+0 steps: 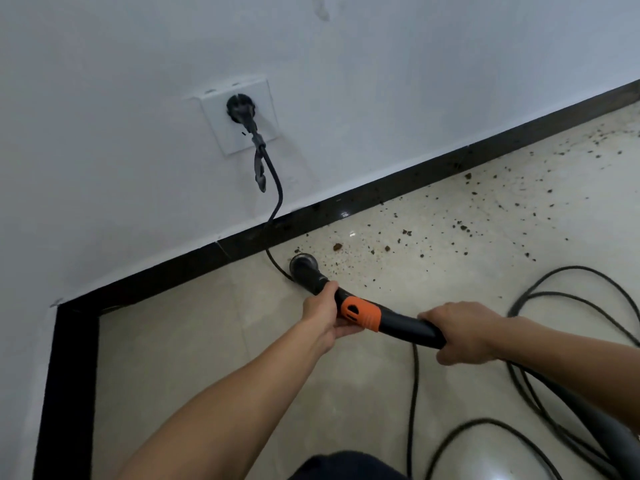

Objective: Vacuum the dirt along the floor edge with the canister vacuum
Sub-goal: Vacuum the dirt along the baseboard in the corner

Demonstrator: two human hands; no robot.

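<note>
Dirt (405, 233) lies scattered on the floor (207, 341) along the black skirting (398, 185), from just beside the nozzle (304, 266) out toward the right edge. Left grip (322, 315) is curled round the hose (408, 325) just behind the nozzle, by the orange collar (362, 315). The right grip (465, 336) is closed round it further back. Suggest: nozzle mouth flat on tile, slow sweep right hugging the skirting, steer with left, feed with right. Power cord (277, 188) runs just beside the nozzle, likely snag risk, so steer clear.
</note>
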